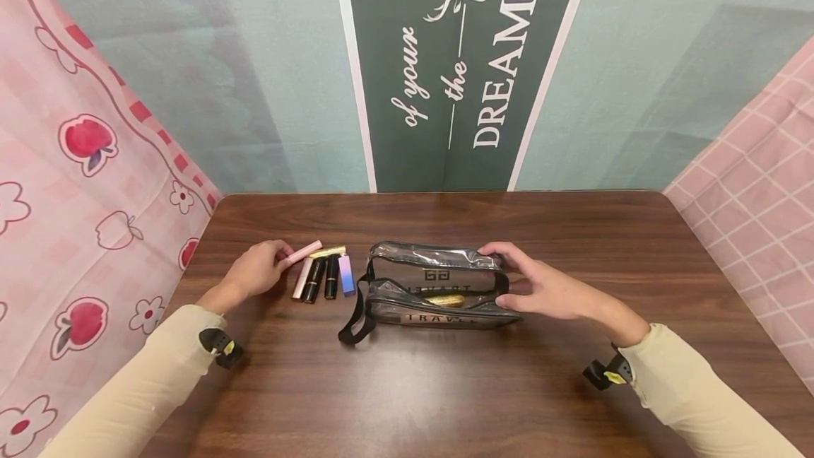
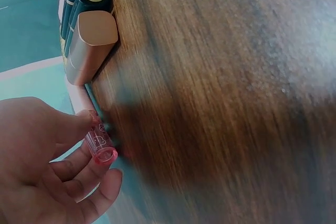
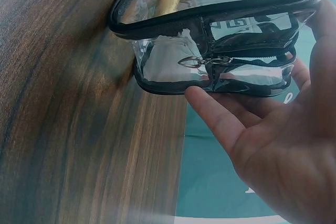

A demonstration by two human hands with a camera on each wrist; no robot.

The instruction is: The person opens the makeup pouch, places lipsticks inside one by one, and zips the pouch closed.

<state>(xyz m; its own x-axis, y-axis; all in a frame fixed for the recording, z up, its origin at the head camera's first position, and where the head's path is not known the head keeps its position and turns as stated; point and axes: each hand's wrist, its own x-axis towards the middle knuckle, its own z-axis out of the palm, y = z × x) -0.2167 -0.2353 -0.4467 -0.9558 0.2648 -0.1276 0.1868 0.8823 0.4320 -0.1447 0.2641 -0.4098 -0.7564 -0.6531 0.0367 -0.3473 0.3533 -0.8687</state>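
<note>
My left hand (image 1: 259, 267) pinches a pink tube (image 1: 305, 252) by its near end; in the left wrist view that end is clear pink plastic (image 2: 101, 142). Beside it lie several lipsticks: a pale pink one (image 1: 302, 279), black ones (image 1: 314, 280), a blue-purple one (image 1: 346, 274) and a gold one (image 1: 328, 252) behind them. A clear bag (image 1: 439, 256) with black edging stands unzipped at the centre, with a gold item (image 1: 445, 300) inside. My right hand (image 1: 540, 285) holds the bag's right end between thumb and fingers, near the zipper pull (image 3: 191, 62).
The brown wooden table (image 1: 407, 387) reaches back to a green cloth (image 1: 445, 161) with white lettering. A black strap (image 1: 356, 327) hangs from the bag's left end onto the table. Patterned pink cloths (image 1: 127, 161) hang at both sides.
</note>
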